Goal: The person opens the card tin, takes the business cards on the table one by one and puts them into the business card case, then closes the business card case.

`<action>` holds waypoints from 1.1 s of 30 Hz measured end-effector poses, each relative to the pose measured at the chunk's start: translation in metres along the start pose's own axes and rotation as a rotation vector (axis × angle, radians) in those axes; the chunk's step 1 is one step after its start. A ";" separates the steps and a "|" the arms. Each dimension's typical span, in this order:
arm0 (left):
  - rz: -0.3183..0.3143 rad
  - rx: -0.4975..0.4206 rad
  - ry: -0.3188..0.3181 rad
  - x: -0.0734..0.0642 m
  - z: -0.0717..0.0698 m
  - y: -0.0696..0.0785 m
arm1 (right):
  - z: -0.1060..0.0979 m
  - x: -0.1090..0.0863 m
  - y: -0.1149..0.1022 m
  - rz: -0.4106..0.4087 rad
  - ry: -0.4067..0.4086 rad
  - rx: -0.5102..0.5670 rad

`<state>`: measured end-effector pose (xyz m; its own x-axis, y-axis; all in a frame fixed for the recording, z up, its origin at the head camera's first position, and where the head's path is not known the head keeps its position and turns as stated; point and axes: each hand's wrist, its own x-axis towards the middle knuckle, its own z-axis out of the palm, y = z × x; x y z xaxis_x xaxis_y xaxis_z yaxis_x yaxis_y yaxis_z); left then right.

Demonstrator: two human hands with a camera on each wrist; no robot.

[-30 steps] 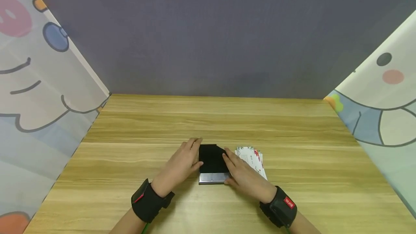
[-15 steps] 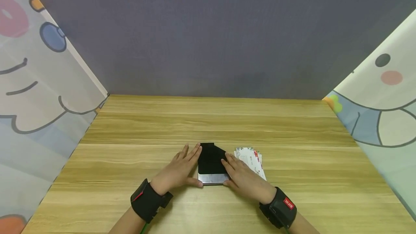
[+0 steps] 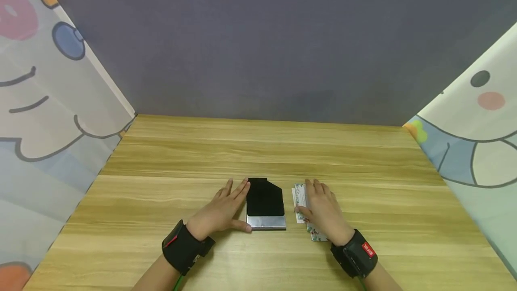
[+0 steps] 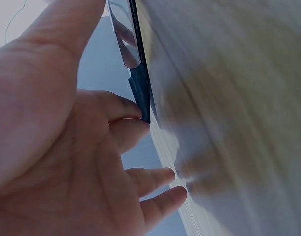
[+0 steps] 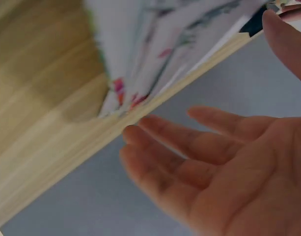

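- A flat black-and-silver card case [image 3: 265, 201] lies on the wood-grain table [image 3: 169, 156], its silver band nearest the person.
- The left hand [image 3: 220, 216] is spread with fingers extended, fingertips at the case's far left corner and thumb by its near left corner, gripping nothing.
- The right hand [image 3: 324, 210], loosely extended, is over floral-printed cards [image 3: 300, 199] fanned unevenly right of the case; whether it touches them cannot be told.
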<state>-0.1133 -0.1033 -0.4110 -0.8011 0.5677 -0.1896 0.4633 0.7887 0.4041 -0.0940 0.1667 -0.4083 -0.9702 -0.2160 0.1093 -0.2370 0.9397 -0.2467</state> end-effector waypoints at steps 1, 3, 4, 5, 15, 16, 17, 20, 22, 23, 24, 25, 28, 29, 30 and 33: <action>0.000 -0.001 -0.002 0.000 0.000 0.000 | 0.000 0.000 0.001 0.012 -0.005 -0.005; -0.001 -0.003 -0.005 -0.001 -0.001 0.001 | 0.001 -0.001 0.002 0.026 -0.008 -0.015; -0.001 -0.007 -0.006 -0.001 -0.001 0.001 | 0.001 -0.001 0.003 0.031 -0.008 -0.017; -0.001 -0.010 -0.007 -0.001 -0.002 0.002 | 0.001 -0.001 0.003 0.034 -0.005 -0.019; 0.006 -0.019 -0.005 -0.001 -0.001 0.001 | 0.005 0.001 0.004 -0.002 0.072 -0.023; 0.007 -0.022 -0.005 -0.001 -0.001 0.001 | 0.006 0.002 0.004 -0.002 0.079 -0.021; 0.008 -0.024 -0.005 -0.001 -0.001 0.001 | 0.006 0.002 0.004 -0.003 0.090 -0.016; 0.010 -0.031 -0.005 -0.002 -0.002 0.001 | 0.006 0.004 0.003 0.002 0.121 0.001; 0.009 -0.034 -0.006 -0.002 -0.002 0.001 | 0.006 0.005 0.003 0.011 0.143 0.010; 0.009 -0.033 -0.007 -0.002 -0.002 0.001 | 0.007 0.005 0.003 0.016 0.155 0.015; 0.009 -0.033 -0.008 -0.002 -0.002 0.001 | 0.007 0.005 0.003 0.020 0.165 0.016; 0.009 -0.032 -0.008 -0.002 -0.002 0.001 | 0.006 0.005 0.002 0.024 0.175 0.017; 0.008 -0.028 -0.009 -0.003 -0.002 0.001 | 0.006 0.006 0.002 0.027 0.204 0.029; 0.008 -0.027 -0.009 -0.003 -0.002 0.001 | 0.005 0.006 0.002 0.027 0.213 0.040; 0.007 -0.027 -0.010 -0.003 -0.002 0.001 | 0.005 0.006 0.002 0.026 0.221 0.053; 0.006 -0.025 -0.012 -0.002 -0.002 0.001 | 0.003 0.007 0.002 0.029 0.244 0.108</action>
<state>-0.1119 -0.1046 -0.4085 -0.7935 0.5755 -0.1978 0.4584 0.7790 0.4278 -0.1015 0.1665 -0.4112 -0.9392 -0.1069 0.3264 -0.2260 0.9079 -0.3529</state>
